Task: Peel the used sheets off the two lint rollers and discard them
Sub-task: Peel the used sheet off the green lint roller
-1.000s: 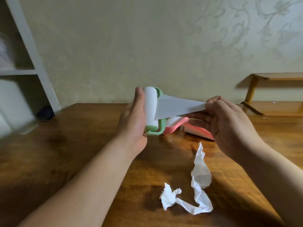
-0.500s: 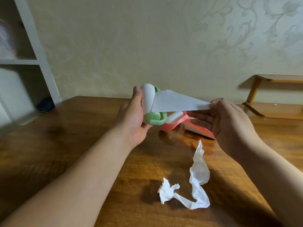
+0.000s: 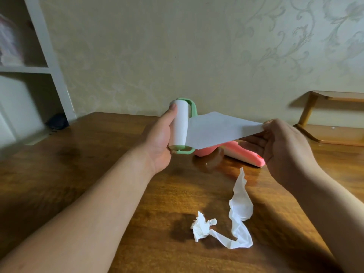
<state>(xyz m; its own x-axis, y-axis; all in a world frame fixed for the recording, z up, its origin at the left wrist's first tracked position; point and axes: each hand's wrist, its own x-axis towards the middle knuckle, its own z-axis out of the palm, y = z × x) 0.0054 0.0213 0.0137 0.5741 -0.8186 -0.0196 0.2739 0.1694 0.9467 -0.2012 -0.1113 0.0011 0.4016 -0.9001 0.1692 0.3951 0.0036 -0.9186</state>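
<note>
- The sheet [image 3: 220,130] is stretched out flat from the green roller [image 3: 180,126] toward the right, above the middle of the table [image 3: 98,174]; one end is on the roll, the other in my fingers, so I judge the peel is partway through.
- My left hand [image 3: 157,142] is wrapped around the green roller, thumb pressed along the roll, holding it upright and off the table so the roll does not spin as I pull.
- My right hand [image 3: 285,146] pinches the sheet's free corner between thumb and fingers, closed on it, held level with the roll to keep the sheet taut.
- The pink roller [image 3: 242,154] lies on the table just behind and below the sheet, parked within reach; I cannot tell whether it has been peeled.
- The scraps [image 3: 226,219] lie crumpled on the near table, dropped there rather than binned, I reckon.
- Count: two rollers, one sheet coming off, and either one or two crumpled scraps, touching, so I cannot say which.
</note>
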